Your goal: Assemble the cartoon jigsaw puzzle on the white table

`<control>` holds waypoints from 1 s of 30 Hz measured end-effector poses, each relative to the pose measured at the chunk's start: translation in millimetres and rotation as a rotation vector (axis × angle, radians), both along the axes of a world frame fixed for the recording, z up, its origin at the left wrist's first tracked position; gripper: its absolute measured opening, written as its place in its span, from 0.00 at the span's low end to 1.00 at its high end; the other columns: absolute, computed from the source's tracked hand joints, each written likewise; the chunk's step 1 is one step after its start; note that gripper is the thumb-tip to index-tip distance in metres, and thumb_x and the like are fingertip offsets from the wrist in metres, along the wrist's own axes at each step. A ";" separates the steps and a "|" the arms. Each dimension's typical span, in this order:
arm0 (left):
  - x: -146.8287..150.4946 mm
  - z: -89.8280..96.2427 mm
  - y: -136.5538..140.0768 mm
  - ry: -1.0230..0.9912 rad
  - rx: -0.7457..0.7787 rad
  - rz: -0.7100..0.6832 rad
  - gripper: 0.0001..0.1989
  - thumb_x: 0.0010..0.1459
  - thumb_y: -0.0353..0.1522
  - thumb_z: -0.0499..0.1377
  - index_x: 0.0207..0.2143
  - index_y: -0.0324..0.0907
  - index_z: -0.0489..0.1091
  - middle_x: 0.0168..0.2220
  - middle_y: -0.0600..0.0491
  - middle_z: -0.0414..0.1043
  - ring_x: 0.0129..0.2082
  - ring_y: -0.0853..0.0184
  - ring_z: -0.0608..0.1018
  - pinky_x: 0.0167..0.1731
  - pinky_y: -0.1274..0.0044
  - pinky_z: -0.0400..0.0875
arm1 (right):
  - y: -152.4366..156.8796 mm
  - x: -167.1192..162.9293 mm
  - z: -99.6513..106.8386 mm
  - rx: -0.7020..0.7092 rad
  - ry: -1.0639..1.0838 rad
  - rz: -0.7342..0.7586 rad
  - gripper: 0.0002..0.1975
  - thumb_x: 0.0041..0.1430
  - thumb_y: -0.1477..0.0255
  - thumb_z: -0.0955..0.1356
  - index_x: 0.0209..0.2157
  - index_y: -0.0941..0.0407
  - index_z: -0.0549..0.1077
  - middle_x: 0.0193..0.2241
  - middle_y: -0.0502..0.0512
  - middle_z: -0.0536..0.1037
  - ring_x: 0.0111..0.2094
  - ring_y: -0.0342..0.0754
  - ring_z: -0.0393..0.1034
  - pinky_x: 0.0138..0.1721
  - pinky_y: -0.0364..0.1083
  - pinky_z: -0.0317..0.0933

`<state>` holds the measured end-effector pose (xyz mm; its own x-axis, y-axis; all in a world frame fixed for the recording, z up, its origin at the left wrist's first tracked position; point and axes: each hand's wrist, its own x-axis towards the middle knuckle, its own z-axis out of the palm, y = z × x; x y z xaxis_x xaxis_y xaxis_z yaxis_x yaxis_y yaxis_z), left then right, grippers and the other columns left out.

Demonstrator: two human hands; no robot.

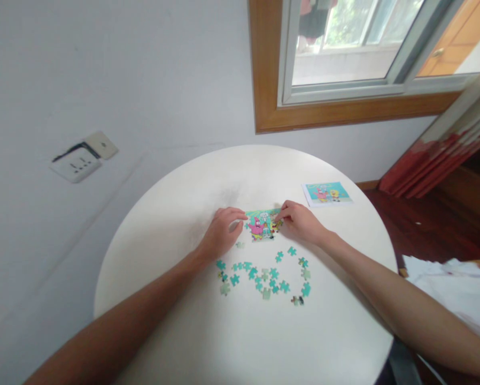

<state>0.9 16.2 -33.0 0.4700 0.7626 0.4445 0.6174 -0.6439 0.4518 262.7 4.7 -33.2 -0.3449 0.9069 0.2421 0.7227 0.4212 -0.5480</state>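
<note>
A partly joined jigsaw puzzle (pixel 261 229) lies flat on the white round table (pixel 176 331), showing a pink starfish and other cartoon figures on teal. At its upper left edge rests my left hand (pixel 224 231), fingers curved and a gap between thumb and forefinger. My right hand (pixel 300 220) closes its fingertips on the puzzle's right edge; whether a loose piece is between them is hidden. Nearer to me lie several loose jigsaw pieces (pixel 273 274), mostly teal, some pale green. One pale piece (pixel 240 245) sits just below my left hand.
A picture card (pixel 328 193) with the same cartoon figures lies at the table's back right. The wall with a socket (pixel 76 163) and a wood-framed window (pixel 344 109) stands behind. To the right are a red and white curtain (pixel 424 166) and white sheets (pixel 444 289).
</note>
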 end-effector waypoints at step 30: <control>-4.6 0.4 1.8 -0.016 0.026 -0.019 0.08 0.58 0.26 0.58 0.38 0.43 0.75 0.42 0.51 0.76 0.45 0.63 0.75 0.50 0.66 0.66 | -0.7 -3.2 2.1 -0.046 0.032 -0.048 0.19 0.52 0.85 0.62 0.35 0.56 0.82 0.35 0.57 0.76 0.34 0.46 0.69 0.39 0.44 0.61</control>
<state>-3.6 18.0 -32.6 0.4772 0.7418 0.4712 0.5980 -0.6670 0.4444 259.5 4.0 -31.1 -0.2935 0.9325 0.2105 0.7230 0.3606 -0.5893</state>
